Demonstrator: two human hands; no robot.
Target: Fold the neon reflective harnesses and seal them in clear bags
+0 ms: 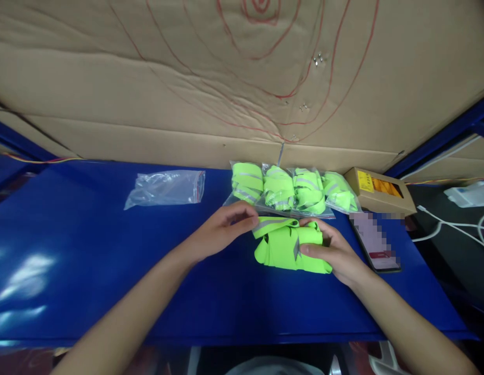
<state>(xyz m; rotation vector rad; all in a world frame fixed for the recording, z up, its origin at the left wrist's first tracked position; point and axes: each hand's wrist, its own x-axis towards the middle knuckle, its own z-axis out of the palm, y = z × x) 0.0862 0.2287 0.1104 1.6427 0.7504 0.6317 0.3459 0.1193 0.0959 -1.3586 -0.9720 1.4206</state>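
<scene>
Left hand (230, 227) of mine is pinching the strap end (274, 225) of one loose yellow-green bundle (280, 251); my right hand (338, 250) is clasping its other side over the tabletop (109, 250). Four bagged bundles (279, 188), one box (378, 197), one clear bag (167, 188) and one phone (377, 247) are lying around it.

Head Camera Facing Forward and Down

The single view looks from the person's head, forward and downward over the blue bench (89, 260). It is quite near: the left arm (144, 301) enters from seven o'clock, the right arm (402, 319) from four, and the left fingers (242, 209) and right fingers (317, 251) appear just below centre. The cardboard wall (109, 88) fills twelve o'clock.
</scene>
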